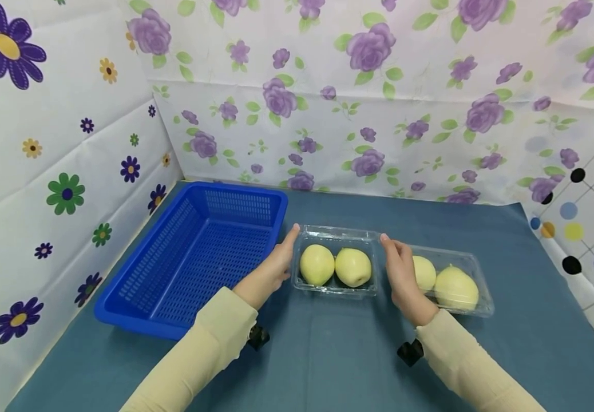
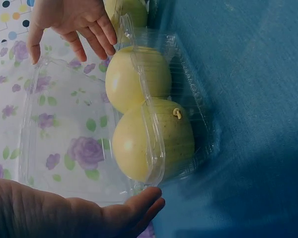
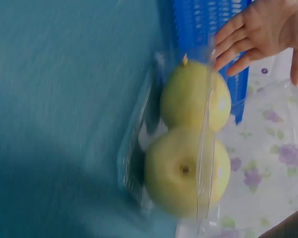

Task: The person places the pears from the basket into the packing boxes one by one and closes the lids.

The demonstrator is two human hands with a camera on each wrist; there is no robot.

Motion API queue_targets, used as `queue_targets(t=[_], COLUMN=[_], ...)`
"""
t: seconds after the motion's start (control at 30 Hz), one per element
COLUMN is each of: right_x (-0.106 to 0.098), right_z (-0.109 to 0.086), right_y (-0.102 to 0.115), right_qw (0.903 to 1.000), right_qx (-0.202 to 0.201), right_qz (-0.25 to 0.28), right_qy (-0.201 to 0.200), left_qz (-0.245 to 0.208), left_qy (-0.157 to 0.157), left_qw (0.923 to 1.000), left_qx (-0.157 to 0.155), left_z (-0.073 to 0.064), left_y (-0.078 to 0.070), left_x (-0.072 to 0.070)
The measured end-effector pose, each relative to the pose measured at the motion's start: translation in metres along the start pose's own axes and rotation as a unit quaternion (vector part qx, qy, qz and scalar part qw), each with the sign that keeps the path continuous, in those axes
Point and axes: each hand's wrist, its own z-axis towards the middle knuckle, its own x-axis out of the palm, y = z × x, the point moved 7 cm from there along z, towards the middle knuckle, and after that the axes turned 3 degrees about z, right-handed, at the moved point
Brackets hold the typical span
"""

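A clear plastic clamshell box (image 1: pixel 335 292) stands on the cloth between both hands, with two round, pale yellow-green fruits (image 1: pixel 317 265) side by side in it. Its transparent lid (image 2: pixel 27 139) is raised, away from the fruits. My left hand (image 1: pixel 274 263) is at the box's left side, thumb up by the lid corner and fingers straight. On the other side my right hand (image 1: pixel 402 277) has its thumb at the opposite lid corner. Its extended fingers (image 2: pixel 107 34) reach the box's end in the left wrist view.
Right behind my right hand sits a second clear box (image 1: pixel 487 300) with two similar fruits (image 1: pixel 455 287), partly hidden by that hand. A blue perforated basket (image 1: pixel 209 257) stands to the left. Flower-patterned sheets (image 1: pixel 328 131) rise behind the blue-grey tablecloth (image 1: pixel 328 360).
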Motion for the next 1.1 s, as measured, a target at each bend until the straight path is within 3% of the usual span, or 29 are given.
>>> queue_targets(t=[0.27, 0.67, 0.9, 1.1], right_x=[0.003, 0.009, 0.019, 0.025], right_z=[-0.011, -0.029, -0.029, -0.036], right_y=[-0.006, -0.019, -0.022, -0.031], right_qw=[0.9992, 0.9970, 0.9971, 0.9936], right_qx=[0.016, 0.070, 0.050, 0.092], right_qz=[0.031, 0.032, 0.054, 0.064], right_qy=[-0.020, -0.001, -0.016, 0.016], left_qz=[-0.013, -0.008, -0.011, -0.019], left_qy=[-0.004, -0.014, -0.060, -0.093], left_qw=[0.9999, 0.9993, 0.9974, 0.9952], left_qx=[-0.010, -0.034, -0.037, -0.021], left_z=[-0.007, -0.014, -0.018, -0.022], left_y=[0.006, 0.020, 0.022, 0.026], left_x=[0.006, 0.007, 0.001, 0.000])
